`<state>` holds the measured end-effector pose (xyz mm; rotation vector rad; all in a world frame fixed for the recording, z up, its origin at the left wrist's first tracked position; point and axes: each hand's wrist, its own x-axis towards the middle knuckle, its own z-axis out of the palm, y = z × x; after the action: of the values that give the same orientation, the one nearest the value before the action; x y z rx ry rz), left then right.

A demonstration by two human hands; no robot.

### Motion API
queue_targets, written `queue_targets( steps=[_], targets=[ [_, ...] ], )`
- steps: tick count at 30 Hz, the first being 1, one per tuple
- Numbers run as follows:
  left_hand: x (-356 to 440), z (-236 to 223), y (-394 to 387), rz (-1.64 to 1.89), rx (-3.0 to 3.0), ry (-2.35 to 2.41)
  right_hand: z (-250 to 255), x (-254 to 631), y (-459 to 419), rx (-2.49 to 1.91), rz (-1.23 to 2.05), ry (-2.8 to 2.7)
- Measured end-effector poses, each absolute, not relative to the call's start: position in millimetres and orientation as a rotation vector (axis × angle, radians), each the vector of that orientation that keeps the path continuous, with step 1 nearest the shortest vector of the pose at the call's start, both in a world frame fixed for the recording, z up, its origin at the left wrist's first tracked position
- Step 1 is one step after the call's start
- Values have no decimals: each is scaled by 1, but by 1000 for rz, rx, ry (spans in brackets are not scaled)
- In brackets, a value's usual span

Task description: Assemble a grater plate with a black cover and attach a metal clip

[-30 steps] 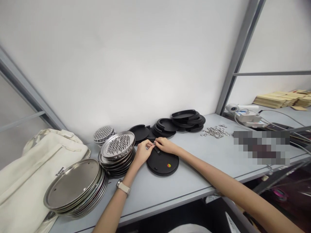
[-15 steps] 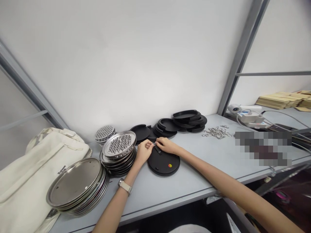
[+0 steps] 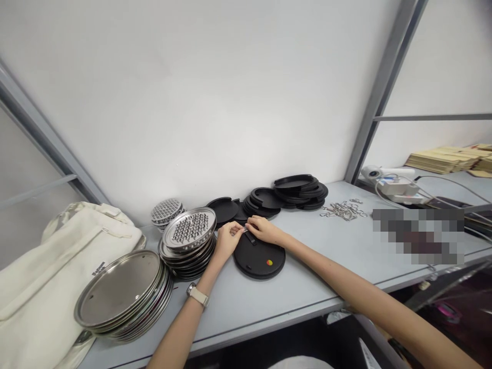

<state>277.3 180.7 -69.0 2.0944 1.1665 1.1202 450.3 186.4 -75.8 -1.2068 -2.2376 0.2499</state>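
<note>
The black disc (image 3: 265, 269) lies between front and back edges of the bench (image 3: 303, 289). At its far rim, the left hand (image 3: 227, 241) pinches a small shiny piece; the right hand's (image 3: 266, 229) grip I cannot tell. Black trays (image 3: 265, 198) stand along the back edge.

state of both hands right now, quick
Left hand: closed in a pinch at the round black disc; any held piece is too small to identify.
Right hand: curled at the disc's upper edge; grip unclear.
</note>
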Motion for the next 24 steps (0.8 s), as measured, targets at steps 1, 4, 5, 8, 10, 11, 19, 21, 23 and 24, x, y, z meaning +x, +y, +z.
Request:
queue_targets(
  steps=[1,4,5,8,10,11,19,21,23,24],
  targets=[
    [277,-69,181,1109,2078,1163,-76,450,186,-1202,253,-2237],
    [276,-69,182,1090,2057,1152,-75,450,186,-1193,262,-2234],
    [276,-69,182,1088,2059,1148,-75,450,186,-1190,267,-2233],
    [276,-68,181,1084,2064,1148,-74,450,185,-1187,284,-2225],
    [276,-67,181,1088,2073,1151,-74,449,184,-1187,296,-2219],
    [277,-67,180,1091,2082,1153,-74,449,184,-1189,302,-2216],
    [277,-73,180,1157,2312,1185,-76,449,185,-1266,317,-2173],
    [276,-74,180,1156,2371,1182,-77,450,186,-1282,322,-2166],
    [276,-73,180,1148,2391,1175,-78,450,187,-1292,327,-2162],
    [275,-73,180,1144,2388,1168,-79,450,187,-1295,331,-2161]
  ],
)
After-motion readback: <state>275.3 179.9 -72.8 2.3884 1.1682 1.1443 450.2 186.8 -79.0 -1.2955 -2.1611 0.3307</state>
